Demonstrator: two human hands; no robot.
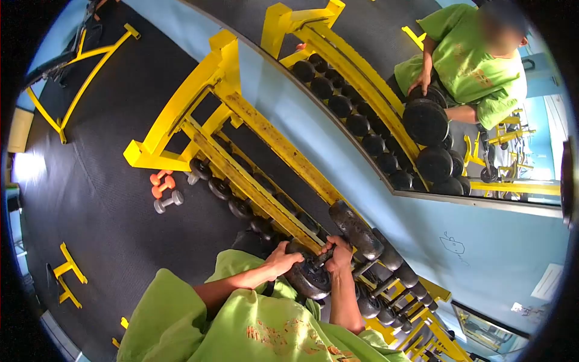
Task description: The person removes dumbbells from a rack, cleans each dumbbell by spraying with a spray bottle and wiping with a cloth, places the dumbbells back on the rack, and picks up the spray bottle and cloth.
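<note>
- On the black floor (108, 205), we see two small orange dumbbells (163, 186) beside a grey dumbbell (168, 202).
- The long yellow steel rack (271, 142) holds black round-headed dumbbells (220, 188) in rows.
- Our left hand (282, 259) curls its fingers over one end of a big black metal dumbbell (309, 280), in front of us beside the rack.
- Our right hand (338, 253) has its fingers wrapped around that dumbbell's handle.
- Farther right, the rack carries more black dumbbells (356, 229).
</note>
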